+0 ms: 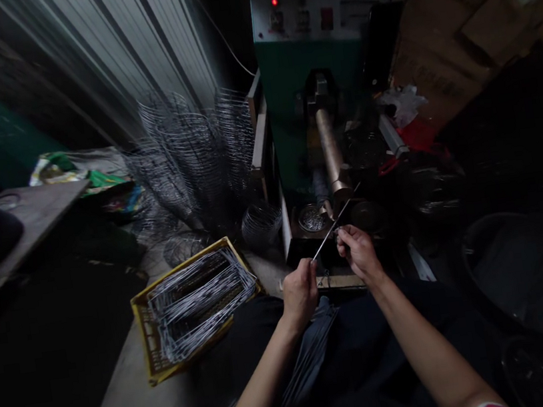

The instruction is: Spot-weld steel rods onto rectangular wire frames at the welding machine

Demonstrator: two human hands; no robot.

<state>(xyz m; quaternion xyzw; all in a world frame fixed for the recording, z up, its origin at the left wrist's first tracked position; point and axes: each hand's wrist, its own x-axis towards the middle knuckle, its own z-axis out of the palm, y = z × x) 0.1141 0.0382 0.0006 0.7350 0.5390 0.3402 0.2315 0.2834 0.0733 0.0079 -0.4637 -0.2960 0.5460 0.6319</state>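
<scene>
My left hand [300, 292] is closed on the near end of a thin straight metal wire rod [324, 240]. The rod slants up and away to the right, its far part at the copper-coloured electrode arms [341, 183] of a green machine [286, 127]; whether it touches them I cannot tell. Just right of the rod, my right hand [360, 253] is pinched closed near its middle. Whatever sits between those fingertips is too small to name. Close to the lower electrode stands a round dish [313, 230] with many small shiny metal pieces.
Left of my legs is a yellow plastic crate [146, 346] of bent wire frames. Stacked wire baskets [188, 154] stand behind it. A red lamp [274, 1] glows on the machine's panel. Cardboard boxes [448, 64] fill the back right; a large dark tub [529, 275] is at right.
</scene>
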